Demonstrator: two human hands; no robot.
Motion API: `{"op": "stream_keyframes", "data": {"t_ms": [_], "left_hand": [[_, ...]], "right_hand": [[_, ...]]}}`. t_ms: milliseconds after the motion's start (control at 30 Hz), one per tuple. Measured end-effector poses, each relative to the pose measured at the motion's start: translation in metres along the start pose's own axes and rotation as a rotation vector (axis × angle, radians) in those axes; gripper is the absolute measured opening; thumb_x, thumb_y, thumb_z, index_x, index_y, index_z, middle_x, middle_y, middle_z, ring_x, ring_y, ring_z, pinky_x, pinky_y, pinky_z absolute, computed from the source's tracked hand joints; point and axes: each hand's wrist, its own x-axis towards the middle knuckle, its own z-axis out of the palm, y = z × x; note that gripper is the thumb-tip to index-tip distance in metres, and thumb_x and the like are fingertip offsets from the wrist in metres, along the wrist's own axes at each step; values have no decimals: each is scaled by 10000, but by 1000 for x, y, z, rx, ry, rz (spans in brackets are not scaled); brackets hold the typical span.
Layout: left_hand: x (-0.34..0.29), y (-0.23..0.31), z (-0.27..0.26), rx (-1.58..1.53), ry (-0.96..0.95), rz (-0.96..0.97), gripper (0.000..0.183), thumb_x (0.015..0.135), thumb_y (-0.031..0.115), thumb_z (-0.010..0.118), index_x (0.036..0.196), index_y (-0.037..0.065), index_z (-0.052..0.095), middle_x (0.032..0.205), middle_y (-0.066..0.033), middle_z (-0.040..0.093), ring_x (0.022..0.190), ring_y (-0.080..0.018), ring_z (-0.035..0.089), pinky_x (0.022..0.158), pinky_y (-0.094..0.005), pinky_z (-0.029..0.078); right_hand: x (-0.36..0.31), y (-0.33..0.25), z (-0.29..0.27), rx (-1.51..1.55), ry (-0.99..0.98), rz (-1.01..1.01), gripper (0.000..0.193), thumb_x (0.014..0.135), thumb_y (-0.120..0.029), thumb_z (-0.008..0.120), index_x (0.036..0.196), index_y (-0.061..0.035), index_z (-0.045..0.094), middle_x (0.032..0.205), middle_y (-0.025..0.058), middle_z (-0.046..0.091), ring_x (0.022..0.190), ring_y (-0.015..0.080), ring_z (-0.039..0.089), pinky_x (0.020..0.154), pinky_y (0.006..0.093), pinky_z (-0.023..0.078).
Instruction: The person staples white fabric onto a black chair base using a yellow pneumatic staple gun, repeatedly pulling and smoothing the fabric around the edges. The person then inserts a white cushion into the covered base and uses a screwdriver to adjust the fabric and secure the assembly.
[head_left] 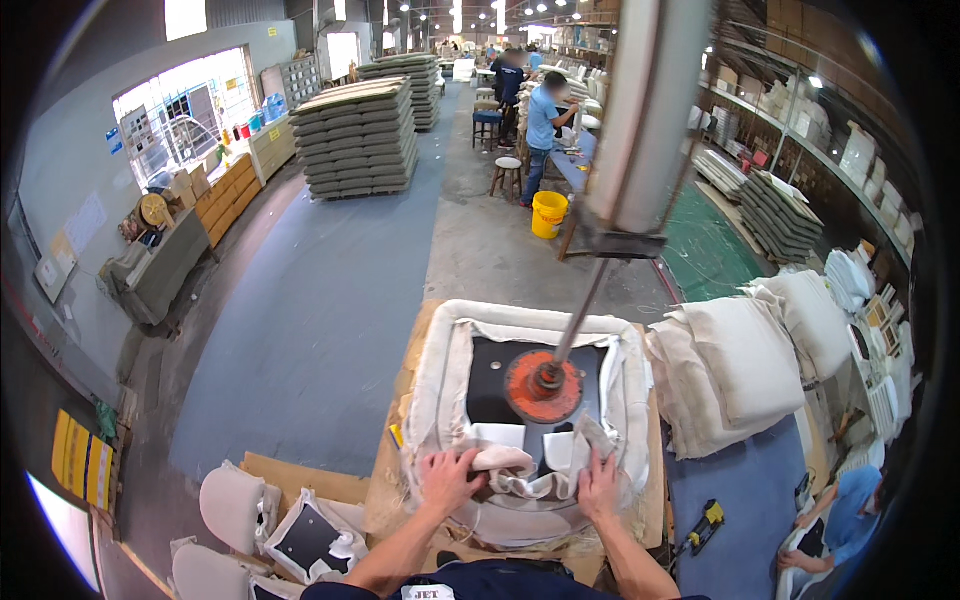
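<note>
A cushion (432, 375) covered in off-white fabric lies underside up in front of me, with a black board (487, 395) inside its rim. A round orange press plate (530, 405) on a metal rod (585, 310) bears down on the board. At the near side, my left hand (452, 482) is closed on the loose fabric edge (505, 460), its fingertips tucked into the folds. My right hand (600, 487) pinches the same fabric farther right, beside a raised flap (590, 440). Folds partly hide the fingertips of both hands.
The cushion rests on a wooden board (385, 470). Covered seats (230, 505) stand at lower left, and stacked cushions (735, 365) at right. A yellow-and-black tool (708, 520) lies on the blue surface. Co-workers (545, 125) stand farther off; another person (850, 520) works at lower right.
</note>
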Motion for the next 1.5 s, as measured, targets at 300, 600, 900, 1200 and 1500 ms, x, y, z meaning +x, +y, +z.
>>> {"op": "stream_keyframes", "data": {"t_ms": [300, 600, 900, 1200, 1500], "left_hand": [[-16, 35, 30, 108, 17, -156, 219, 817, 274, 746, 986, 144, 695, 928, -69, 657, 914, -269, 630, 890, -448, 390], [-24, 67, 31, 25, 13, -213, 264, 837, 290, 684, 1051, 136, 693, 925, -74, 669, 920, -266, 643, 901, -445, 371], [-20, 53, 35, -544, 81, -718, 333, 975, 316, 592, 994, 16, 733, 824, -173, 731, 858, -340, 699, 838, -425, 484], [11, 55, -72, -798, 357, -462, 403, 1029, 317, 556, 1247, -10, 645, 1103, -143, 715, 1005, -231, 650, 870, -382, 503], [4, 17, 3, -1375, 559, -469, 650, 1048, 492, 445, 1476, 3, 457, 1458, -156, 544, 1315, -329, 556, 1091, -470, 468]], "right_hand": [[34, 44, -42, -78, -41, -396, 759, 831, -602, 711, 1457, -196, 569, 1481, 373, 431, 1242, 602, 504, 1064, 607, 424], [52, 72, -40, 43, 98, -414, 368, 843, -372, 734, 1150, -176, 788, 1456, 252, 539, 1158, 530, 588, 1001, 559, 484], [60, 77, -27, 445, -36, -305, 318, 951, -285, 635, 865, -5, 758, 1372, 105, 656, 1168, 486, 592, 1015, 484, 490], [58, 24, -152, 693, 29, -251, 292, 1031, -258, 558, 1005, -38, 749, 1186, 154, 705, 1136, 337, 637, 1101, 509, 386], [125, 72, -147, 1640, 362, -75, 873, 1040, -710, 242, 1476, 6, 485, 1486, 209, 523, 1359, 310, 513, 1170, 449, 364]]}}
